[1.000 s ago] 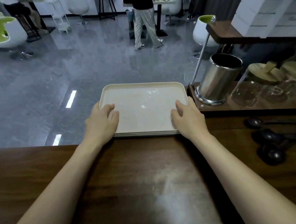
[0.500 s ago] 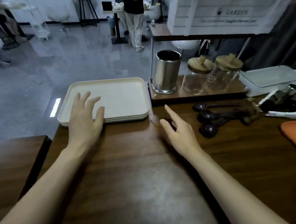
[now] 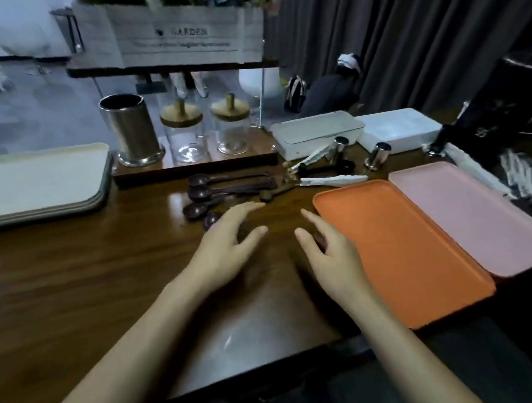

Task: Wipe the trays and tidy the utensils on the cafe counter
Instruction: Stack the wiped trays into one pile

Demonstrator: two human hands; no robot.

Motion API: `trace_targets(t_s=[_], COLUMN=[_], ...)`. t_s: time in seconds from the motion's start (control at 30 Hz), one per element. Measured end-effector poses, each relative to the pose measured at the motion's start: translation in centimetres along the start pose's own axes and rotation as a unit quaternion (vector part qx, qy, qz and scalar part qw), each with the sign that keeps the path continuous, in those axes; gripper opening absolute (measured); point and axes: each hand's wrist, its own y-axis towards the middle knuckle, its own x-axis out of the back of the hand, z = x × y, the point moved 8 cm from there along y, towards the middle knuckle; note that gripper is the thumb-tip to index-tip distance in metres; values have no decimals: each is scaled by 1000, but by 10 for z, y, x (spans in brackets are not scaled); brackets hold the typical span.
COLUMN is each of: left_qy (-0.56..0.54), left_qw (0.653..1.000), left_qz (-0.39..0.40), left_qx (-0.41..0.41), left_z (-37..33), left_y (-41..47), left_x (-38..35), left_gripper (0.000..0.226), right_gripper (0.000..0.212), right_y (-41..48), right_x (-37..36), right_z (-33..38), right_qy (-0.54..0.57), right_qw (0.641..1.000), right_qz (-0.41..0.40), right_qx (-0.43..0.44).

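Hands are out over the brown wooden counter (image 3: 114, 280), and both can be seen from the head view. The left hand (image 3: 227, 243) is open, with its fingers spread and a little bent, and it holds nothing. The right hand (image 3: 332, 253) is open too, fingers loose and apart, also with nothing in it. The two hands are near each other, thumbs pointing in. Just past the left hand lies a bunch of dark spoons (image 3: 202, 192), side by side on the counter with their bowls to the left. The closest spoon is right by the left hand's fingers, but I cannot tell if they touch. Next to the right hand sits an orange tray (image 3: 399, 249), flat on the counter. A pink tray (image 3: 475, 218) lies on its far right side, edge to edge with it. Far to the left is a stack of cream trays (image 3: 42, 182), well apart from the hands. Behind the spoons is a low wooden stand (image 3: 195, 168) with a shiny metal cup (image 3: 131, 131) and two glass jars (image 3: 184, 134) with wooden lids. To the right of the stand are a white box (image 3: 316, 134), two small metal pots (image 3: 379, 155) and some white wrapped things (image 3: 331, 181). Up above is a grey wooden box (image 3: 185, 33) that says GARDEN.
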Motion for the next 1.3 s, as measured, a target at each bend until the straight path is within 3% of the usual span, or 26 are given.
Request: trace_targets(t_s=[0.13,0.27,0.37,0.63,0.83,0.97,1.07,1.2,1.3], left_qy=[18,67,103,129,220,246,275,330,360], left_qw=[998,990,983,988,975,968,951,919,893], left_qz=[57,118,147,60,28,-27,-77,-83,-64], left_qx=[-19,-29,-30,-58,-33,33,118,199,261], left_z=[-40,-54,-46,-34,-42,-55,-62,-74,-76], left_y=[25,50,54,17,-37,-68,-92,-107,-103], left_x=[-66,-122,-149,-124,-104,-97,-95,-102,-95], left_gripper=[44,46,45,28,43,39,29,46,52], right_gripper=[45,51,49,40,25,23,24,27,31], right_y=[-18,-36,-51,-58,-71,-72,-69,-56,-42], right_x=[56,63,52,53,60,79,97,98,109], right_z=[-35,-77,-84,-82,-86,-90,-86,-87,-87], right_qy=[-97,-186,-207,-168,-74,-59,-108,-191,-241], right_qw=[994,977,971,966,973,981,978,948,940], right_qz=[-18,48,93,191,220,184,138,168,110], right_qx=[-37,-97,-77,-50,-18,25,114,191,214])
